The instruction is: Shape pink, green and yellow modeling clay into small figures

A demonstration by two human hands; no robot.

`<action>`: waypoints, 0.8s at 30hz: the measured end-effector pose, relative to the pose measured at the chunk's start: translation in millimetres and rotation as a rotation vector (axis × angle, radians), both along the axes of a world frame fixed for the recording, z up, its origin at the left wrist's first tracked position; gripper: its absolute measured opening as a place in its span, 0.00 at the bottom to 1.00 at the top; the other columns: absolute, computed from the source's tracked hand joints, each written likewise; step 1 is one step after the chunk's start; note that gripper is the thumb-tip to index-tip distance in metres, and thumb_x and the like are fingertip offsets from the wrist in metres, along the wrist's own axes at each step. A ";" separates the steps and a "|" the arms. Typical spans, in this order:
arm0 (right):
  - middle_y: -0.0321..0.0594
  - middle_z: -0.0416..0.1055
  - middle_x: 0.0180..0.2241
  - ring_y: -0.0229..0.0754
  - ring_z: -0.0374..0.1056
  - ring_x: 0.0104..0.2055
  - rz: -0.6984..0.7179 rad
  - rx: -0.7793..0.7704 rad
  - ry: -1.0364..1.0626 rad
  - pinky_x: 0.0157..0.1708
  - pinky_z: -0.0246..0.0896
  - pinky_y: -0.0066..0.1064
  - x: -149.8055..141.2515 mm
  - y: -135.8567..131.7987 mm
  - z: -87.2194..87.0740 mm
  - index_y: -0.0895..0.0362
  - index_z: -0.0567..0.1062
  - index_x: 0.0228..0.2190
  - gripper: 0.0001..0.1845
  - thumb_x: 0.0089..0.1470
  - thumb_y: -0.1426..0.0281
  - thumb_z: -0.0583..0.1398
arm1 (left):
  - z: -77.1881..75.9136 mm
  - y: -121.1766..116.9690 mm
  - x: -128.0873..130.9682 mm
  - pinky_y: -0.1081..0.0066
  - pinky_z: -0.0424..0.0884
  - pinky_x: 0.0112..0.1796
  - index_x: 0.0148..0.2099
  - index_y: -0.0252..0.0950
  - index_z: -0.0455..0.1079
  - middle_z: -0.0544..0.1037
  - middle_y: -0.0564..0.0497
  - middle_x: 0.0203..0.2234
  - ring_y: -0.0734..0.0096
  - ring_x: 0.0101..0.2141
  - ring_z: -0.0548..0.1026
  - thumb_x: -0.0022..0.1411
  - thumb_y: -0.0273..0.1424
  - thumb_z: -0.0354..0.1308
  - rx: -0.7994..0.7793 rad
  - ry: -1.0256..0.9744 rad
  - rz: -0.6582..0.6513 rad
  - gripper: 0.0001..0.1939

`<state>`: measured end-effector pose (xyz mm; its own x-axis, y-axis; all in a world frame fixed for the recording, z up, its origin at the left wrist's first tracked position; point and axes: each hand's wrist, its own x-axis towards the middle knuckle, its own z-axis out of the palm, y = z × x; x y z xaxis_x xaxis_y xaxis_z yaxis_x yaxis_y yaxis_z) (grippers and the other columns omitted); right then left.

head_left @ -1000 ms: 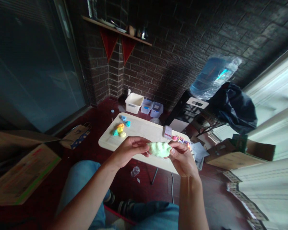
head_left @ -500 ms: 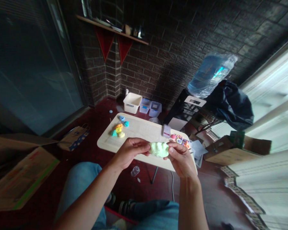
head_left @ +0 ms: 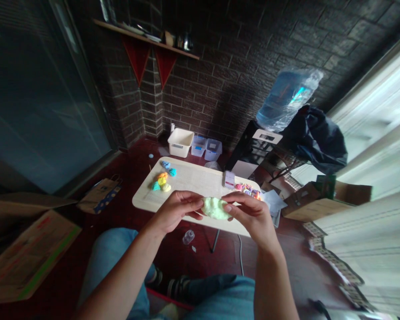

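Observation:
A lumpy, pale green piece of modelling clay is held up in the air above the near edge of the white table. My left hand pinches its left end between thumb and fingers. At the other end, my right hand grips it with the thumb in front and fingers on top. On the table's left side lie several clay lumps: blue, teal, orange, yellow, green and pale yellow.
Small colourful pieces and an upright box occupy the table's right side. Behind stand a white bin and two clear tubs. A water dispenser is at the back right. A plastic cup lies on the floor.
My right hand has shifted its hold on the clay, its fingers now reaching further over the top. The clay looks slightly flatter, and the camera view has shifted a little.

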<state>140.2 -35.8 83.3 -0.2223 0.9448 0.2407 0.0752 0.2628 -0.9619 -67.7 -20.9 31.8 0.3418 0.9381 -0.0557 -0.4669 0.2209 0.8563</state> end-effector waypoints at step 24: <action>0.35 0.72 0.26 0.34 0.68 0.26 -0.167 -0.442 0.484 0.18 0.59 0.21 32.4 -16.8 -89.3 0.57 0.79 0.31 0.16 0.42 0.60 0.72 | -29.6 0.9 12.5 0.71 0.76 0.30 0.50 0.34 0.74 0.80 0.43 0.41 0.64 0.36 0.80 0.57 0.41 0.65 -0.110 0.022 -0.130 0.22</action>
